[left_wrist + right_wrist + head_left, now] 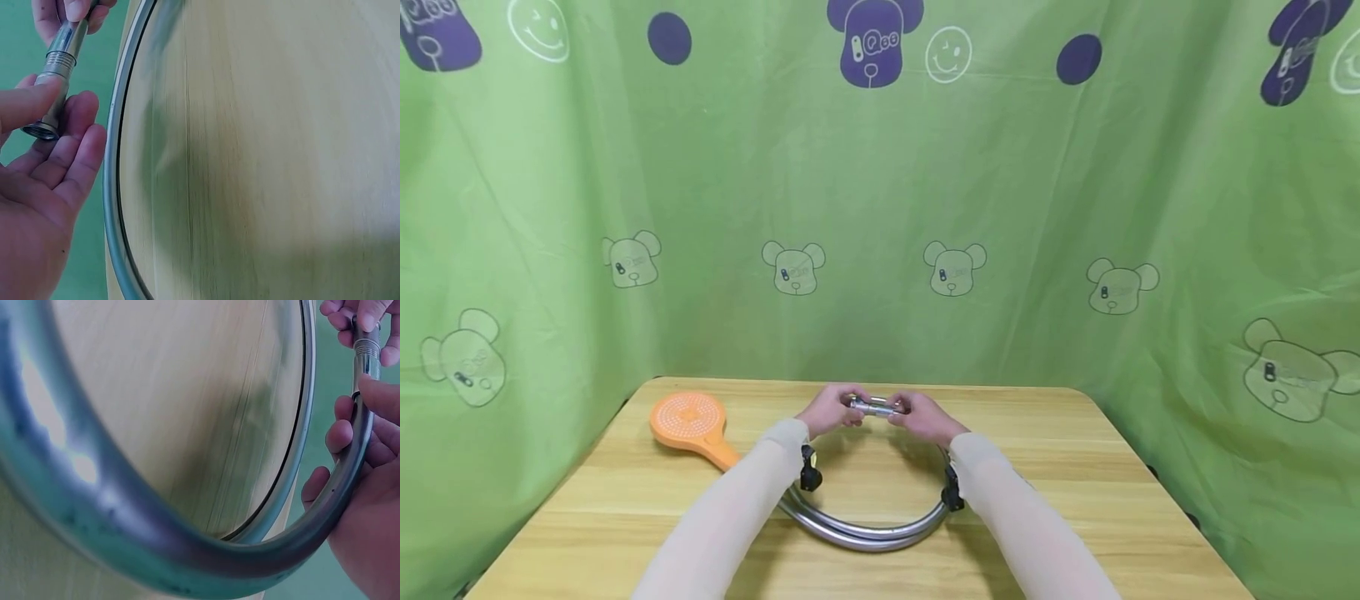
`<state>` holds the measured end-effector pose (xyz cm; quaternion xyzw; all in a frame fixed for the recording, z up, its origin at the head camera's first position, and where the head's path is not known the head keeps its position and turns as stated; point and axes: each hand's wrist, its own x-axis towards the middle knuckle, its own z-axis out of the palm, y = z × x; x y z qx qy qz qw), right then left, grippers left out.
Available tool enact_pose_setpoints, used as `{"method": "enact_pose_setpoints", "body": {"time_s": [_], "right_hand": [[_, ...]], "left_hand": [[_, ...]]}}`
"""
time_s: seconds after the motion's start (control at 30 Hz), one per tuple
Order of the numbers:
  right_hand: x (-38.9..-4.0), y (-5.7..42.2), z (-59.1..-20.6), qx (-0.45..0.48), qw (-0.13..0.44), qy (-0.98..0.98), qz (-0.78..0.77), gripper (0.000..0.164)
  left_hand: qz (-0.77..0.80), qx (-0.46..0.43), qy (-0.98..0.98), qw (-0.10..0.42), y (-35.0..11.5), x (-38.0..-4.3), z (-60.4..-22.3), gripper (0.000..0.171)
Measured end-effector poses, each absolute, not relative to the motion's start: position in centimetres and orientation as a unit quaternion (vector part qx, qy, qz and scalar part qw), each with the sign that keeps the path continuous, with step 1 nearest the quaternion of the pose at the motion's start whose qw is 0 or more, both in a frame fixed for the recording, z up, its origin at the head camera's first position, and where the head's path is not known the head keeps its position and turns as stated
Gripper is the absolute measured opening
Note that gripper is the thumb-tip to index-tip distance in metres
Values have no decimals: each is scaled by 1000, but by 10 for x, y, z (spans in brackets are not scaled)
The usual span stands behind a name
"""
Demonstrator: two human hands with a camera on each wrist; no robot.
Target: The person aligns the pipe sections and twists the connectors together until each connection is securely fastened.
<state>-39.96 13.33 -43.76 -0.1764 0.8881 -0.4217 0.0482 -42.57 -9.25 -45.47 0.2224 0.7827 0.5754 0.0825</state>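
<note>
A coiled silver shower hose (865, 537) lies on the table, one end raised in front of me. My left hand (831, 411) pinches a metal hose fitting (51, 105) between thumb and fingers; its open end faces the palm. Fine threads show on the fitting where it meets the chrome sleeve (364, 367) on the hose end. That sleeve is gripped by my right hand (927, 419), with the hose running along its palm. Fitting and sleeve are in line and touching. How far the threads are engaged, I cannot tell.
An orange shower head (688, 417) lies face up at the left of the wooden table (1052, 467), its handle pointing toward my left forearm. Green patterned curtain (880, 333) surrounds the table's back and sides.
</note>
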Motion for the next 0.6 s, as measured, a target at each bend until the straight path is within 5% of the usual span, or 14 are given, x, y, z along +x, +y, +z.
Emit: {"method": "enact_pose_setpoints", "body": {"time_s": [0.6], "right_hand": [[-406,140,-436,-216,68,887,-402,22]], "left_hand": [[584,226,774,91,-91,-428,-457,31]]}}
